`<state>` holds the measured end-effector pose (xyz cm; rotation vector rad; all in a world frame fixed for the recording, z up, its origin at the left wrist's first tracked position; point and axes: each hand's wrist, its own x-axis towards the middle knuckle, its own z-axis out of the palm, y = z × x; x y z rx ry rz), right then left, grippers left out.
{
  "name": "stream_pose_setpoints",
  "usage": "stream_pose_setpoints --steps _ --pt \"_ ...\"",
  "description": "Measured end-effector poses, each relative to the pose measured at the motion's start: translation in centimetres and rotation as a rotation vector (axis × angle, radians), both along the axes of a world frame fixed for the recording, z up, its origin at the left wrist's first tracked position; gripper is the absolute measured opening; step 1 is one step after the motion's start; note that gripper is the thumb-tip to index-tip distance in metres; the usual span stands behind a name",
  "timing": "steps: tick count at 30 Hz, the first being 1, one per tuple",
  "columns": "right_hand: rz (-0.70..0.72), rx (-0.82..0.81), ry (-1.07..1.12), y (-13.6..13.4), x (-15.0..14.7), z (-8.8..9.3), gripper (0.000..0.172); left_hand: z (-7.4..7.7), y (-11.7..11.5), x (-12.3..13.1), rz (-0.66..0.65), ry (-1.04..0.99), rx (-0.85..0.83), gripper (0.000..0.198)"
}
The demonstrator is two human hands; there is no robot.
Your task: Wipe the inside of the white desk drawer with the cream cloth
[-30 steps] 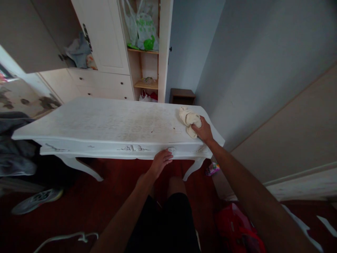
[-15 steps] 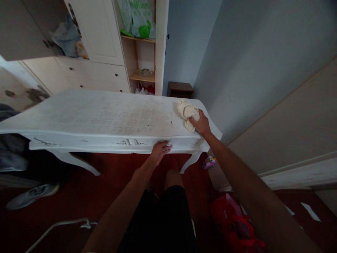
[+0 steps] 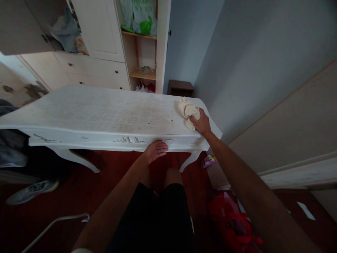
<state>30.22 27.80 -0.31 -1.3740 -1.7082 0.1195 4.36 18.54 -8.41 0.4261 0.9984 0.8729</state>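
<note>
Green lettering (image 3: 142, 2) on the plastic bag (image 3: 143, 18) is too blurred to read.

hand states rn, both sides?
Left hand: open, fingers extended beside the round drawer knob; no grip on it visible.
Right hand: closed on the cream cloth, at the desktop's right end.

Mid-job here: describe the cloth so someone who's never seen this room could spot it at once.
Find the long white table and follow its surface to the end on the person's right. There, the right hand grips a crumpled cream cloth. Its bunched folds and warmer colour set it apart from the flat, smudged white around it.
</note>
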Motion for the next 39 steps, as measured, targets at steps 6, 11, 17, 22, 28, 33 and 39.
stream_pose_setpoints --steps 6,11,17,22,28,33,39 --pt "-0.014 -0.022 -0.002 0.0 -0.1 0.1 0.055 0.5 -0.8 1.2 -0.137 -0.207 -0.101 0.042" --pt "-0.013 0.001 -0.015 0.0 0.0 0.0 0.053 0.6 -0.6 3.1 -0.115 -0.368 -0.105 0.051" --pt "-0.019 0.003 -0.008 0.1 -0.1 -0.1 0.051 0.4 -0.2 3.8 -0.046 -0.347 -0.107 0.043" --pt "-0.028 -0.010 -0.010 0.1 -0.1 0.0 0.052 0.6 -0.1 4.1 -0.022 -0.296 -0.115 0.032" --pt "-0.026 -0.035 -0.015 -0.1 -0.2 0.2 0.053 0.7 -2.1 4.3 -0.071 -0.181 -0.119 0.034" --pt "-0.004 -0.025 -0.007 0.1 -0.1 0.2 0.053 0.5 -5.6 4.6 -0.059 -0.225 -0.114 0.032" --pt "-0.005 -0.017 -0.011 0.1 -0.1 0.1 0.052 0.2 -10.4 4.6 -0.103 -0.276 -0.132 0.036"
